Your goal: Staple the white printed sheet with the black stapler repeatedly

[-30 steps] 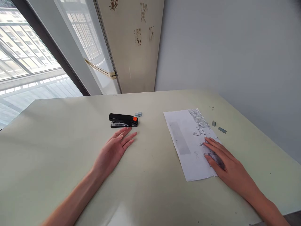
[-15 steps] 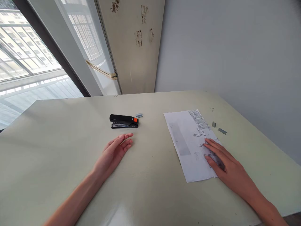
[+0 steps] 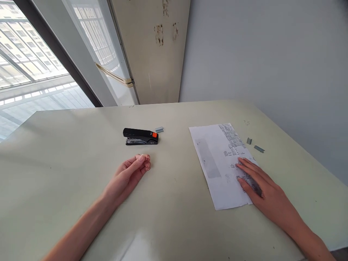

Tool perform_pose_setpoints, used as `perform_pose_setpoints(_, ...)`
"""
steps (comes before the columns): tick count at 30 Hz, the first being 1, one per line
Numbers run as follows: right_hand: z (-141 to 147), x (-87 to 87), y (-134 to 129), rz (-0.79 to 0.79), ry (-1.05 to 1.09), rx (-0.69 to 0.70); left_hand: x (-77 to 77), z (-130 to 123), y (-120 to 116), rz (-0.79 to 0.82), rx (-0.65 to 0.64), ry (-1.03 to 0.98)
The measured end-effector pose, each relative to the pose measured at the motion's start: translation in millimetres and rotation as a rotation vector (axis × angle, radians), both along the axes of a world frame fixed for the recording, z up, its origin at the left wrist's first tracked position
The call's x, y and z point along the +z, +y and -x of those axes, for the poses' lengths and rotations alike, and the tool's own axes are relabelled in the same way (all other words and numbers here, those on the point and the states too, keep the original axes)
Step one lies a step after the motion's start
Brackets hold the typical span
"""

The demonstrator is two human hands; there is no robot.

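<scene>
My left hand (image 3: 130, 174) rests on the table with its fingers curled in and the thumb against them; nothing shows in it. Just beyond it lies a black stapler (image 3: 140, 136) with an orange patch at its right end, not touched by the hand. My right hand (image 3: 261, 185) lies with spread fingers on the right part of a printed white paper (image 3: 214, 163). A small strip of staples (image 3: 159, 129) sits behind the stapler's right end. Two more staple pieces, a short one (image 3: 249, 141) and a longer one (image 3: 259, 149), lie right of the paper.
The pale table (image 3: 168, 224) reaches back to a stained cream panel (image 3: 154, 72) and a grey wall (image 3: 258, 54) at the right. A glossy white door with a handle (image 3: 115, 76) and a window (image 3: 24, 50) stand at the back left.
The fingers of my left hand have curled in and closed, and the hand has shifted slightly left. My right hand stays on the paper. The view has tilted a little downward.
</scene>
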State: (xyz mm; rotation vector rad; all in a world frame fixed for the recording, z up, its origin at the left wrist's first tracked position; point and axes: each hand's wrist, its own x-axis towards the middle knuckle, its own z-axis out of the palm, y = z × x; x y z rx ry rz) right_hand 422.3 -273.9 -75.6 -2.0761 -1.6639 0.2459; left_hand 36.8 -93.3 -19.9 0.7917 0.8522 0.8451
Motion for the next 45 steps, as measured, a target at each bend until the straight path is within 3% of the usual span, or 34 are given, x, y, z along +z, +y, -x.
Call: perform_pose_setpoints(45,1.3,3.4,4.2,-0.032,-0.011,0.026,-4.5,1.1,6.5,0.079,0.04,-0.101)
